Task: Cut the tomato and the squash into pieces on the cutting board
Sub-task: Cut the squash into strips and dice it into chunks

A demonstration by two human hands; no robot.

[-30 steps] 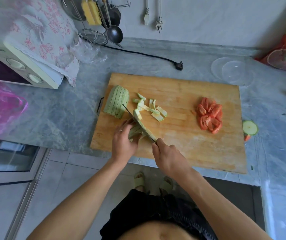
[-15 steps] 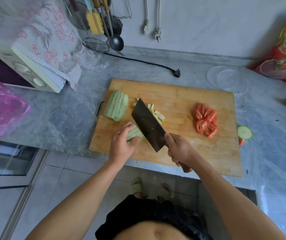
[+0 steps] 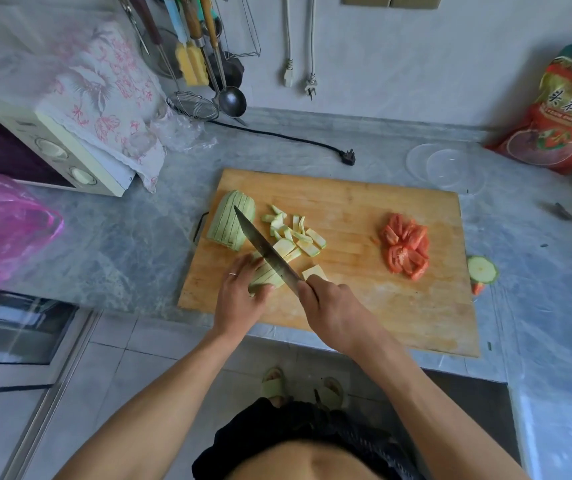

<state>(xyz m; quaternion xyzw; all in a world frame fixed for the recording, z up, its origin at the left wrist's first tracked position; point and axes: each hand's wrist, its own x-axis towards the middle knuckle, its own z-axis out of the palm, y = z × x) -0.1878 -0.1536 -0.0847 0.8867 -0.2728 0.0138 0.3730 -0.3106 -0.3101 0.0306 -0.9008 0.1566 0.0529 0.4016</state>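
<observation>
On the wooden cutting board (image 3: 364, 209) my left hand (image 3: 239, 299) holds down a stack of pale green squash slices (image 3: 265, 277) near the front left. My right hand (image 3: 329, 303) grips the handle of a cleaver (image 3: 264, 249), whose blade stands edge-down across the stack, pointing away to the left. Cut squash strips (image 3: 295, 233) lie just behind the blade. A larger sliced squash half (image 3: 231, 225) sits at the board's left end. Red tomato wedges (image 3: 406, 245) are heaped on the right side of the board.
A round squash end slice (image 3: 482, 270) lies on the grey counter right of the board. Clear plastic lids (image 3: 445, 168) and a red bag (image 3: 558, 112) are at the back right, a black plug (image 3: 347, 156) behind the board, a toaster oven (image 3: 45, 150) and pink bag (image 3: 0, 226) at left.
Half a second ago the cleaver was lifted with its flat side showing; now it is turned edge-down onto the squash stack. My left hand stays on the stack.
</observation>
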